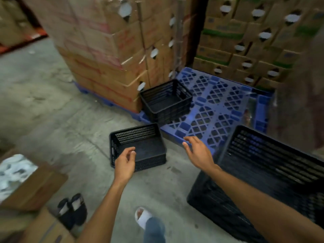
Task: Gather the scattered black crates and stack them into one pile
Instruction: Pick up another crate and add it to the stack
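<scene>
A small black crate (140,142) lies on the concrete floor in front of me. My left hand (125,163) hovers over its near left edge with fingers curled and nothing in them. My right hand (197,151) is spread open to the right of that crate, above the corner of the blue pallet (219,106). A second black crate (166,100) stands on the pallet's left edge beside stacked cartons. A tall pile of black crates (266,174) stands at the right, under my right forearm.
Wrapped cardboard cartons (108,50) tower on a pallet at the back left, and more cartons (254,37) stand at the back right. Open cardboard boxes (33,186) and a pair of black shoes (73,209) lie at the lower left. My sandalled foot (142,216) shows below.
</scene>
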